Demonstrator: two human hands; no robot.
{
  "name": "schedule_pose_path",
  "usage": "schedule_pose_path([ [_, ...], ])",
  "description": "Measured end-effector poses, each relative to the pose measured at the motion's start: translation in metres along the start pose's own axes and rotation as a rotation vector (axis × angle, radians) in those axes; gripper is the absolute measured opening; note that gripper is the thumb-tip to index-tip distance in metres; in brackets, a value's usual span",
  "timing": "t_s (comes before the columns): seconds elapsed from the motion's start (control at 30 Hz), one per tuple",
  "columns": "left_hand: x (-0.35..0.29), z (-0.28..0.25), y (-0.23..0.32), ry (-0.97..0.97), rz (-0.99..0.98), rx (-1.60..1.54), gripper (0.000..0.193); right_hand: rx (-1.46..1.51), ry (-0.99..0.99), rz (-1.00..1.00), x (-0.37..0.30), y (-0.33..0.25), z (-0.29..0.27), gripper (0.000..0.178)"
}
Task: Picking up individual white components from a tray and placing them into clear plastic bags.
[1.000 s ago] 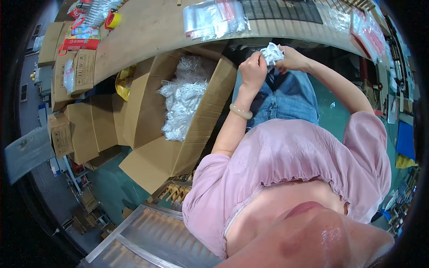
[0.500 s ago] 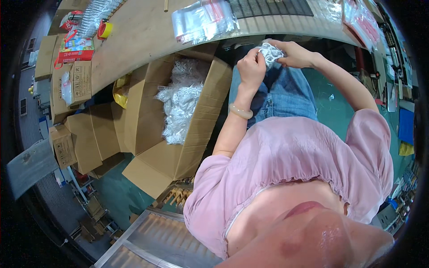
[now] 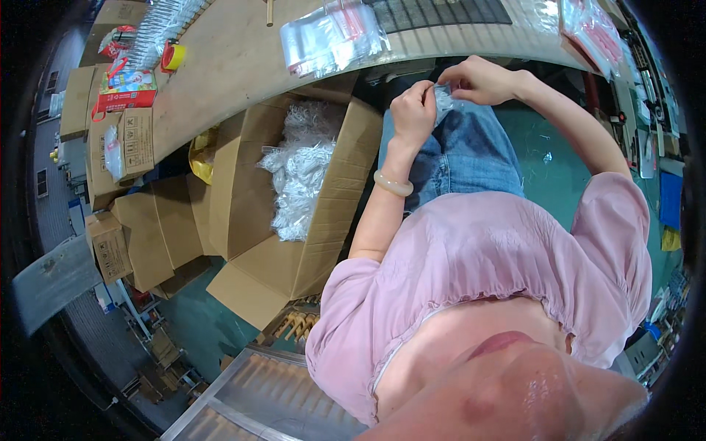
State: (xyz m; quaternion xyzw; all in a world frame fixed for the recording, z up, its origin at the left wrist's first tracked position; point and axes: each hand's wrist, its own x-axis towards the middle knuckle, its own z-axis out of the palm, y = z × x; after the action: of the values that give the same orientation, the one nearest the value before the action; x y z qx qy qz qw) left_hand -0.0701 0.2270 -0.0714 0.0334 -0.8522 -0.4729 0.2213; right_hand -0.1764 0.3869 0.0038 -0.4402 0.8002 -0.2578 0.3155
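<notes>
Over my lap, just off the table's near edge, a small clear plastic bag (image 3: 446, 104) hangs between my hands, with something pale in it that I cannot make out clearly. My left hand (image 3: 413, 114) is closed on the bag's left edge, fingers curled. From the right, my right hand (image 3: 482, 79) bends over the top of the bag and pinches it with thumb and fingers. To my left, an open cardboard box (image 3: 246, 176) holds a heap of clear bags with white contents (image 3: 298, 187).
On the table (image 3: 220, 84) lie a stack of clear bags (image 3: 334, 40), a dark ribbed mat (image 3: 441, 11) and more bags (image 3: 592, 37) at the right. Yellow tape (image 3: 173, 56) and a red carton (image 3: 126, 92) stand at the left. Other cardboard boxes (image 3: 158, 228) are beyond the open box.
The white looped bundle seen between my hands is now a smoother, bluish clear bag shape. My right hand has risen slightly and arches over its top; my left hand has barely moved.
</notes>
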Motion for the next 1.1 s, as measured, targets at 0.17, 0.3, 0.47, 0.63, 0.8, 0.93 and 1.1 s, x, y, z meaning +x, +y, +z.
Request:
schedule_pose_path([
  [0.17, 0.004, -0.013, -0.007, -0.029, 0.138, -0.003, 0.010, -0.709, 0.328, -0.651, -0.001, 0.009, -0.005, 0.034],
  [0.3, 0.011, -0.030, 0.001, -0.193, 0.256, -0.033, 0.010, -0.696, 0.024, -0.539, 0.005, 0.033, 0.004, 0.029],
  [0.47, 0.008, -0.057, -0.010, -0.442, 0.521, 0.227, 0.017, -0.587, 0.189, -0.518, -0.003, 0.021, -0.003, 0.012],
  [0.63, 0.012, -0.061, -0.028, -0.256, 0.548, 0.079, 0.027, -0.307, 0.307, -0.512, -0.010, 0.030, 0.007, 0.013],
  [0.8, 0.013, -0.075, -0.007, -0.179, 0.168, 0.028, 0.025, 0.149, 0.509, -0.205, -0.011, 0.032, 0.029, 0.012],
  [0.93, 0.014, -0.081, -0.009, -0.182, 0.027, 0.051, 0.021, 0.318, 0.502, -0.042, -0.003, 0.027, 0.037, 0.010],
  [1.1, 0.012, -0.095, -0.010, -0.238, -0.036, 0.115, 0.013, 0.185, 0.550, -0.189, 0.005, 0.024, 0.046, 0.006],
])
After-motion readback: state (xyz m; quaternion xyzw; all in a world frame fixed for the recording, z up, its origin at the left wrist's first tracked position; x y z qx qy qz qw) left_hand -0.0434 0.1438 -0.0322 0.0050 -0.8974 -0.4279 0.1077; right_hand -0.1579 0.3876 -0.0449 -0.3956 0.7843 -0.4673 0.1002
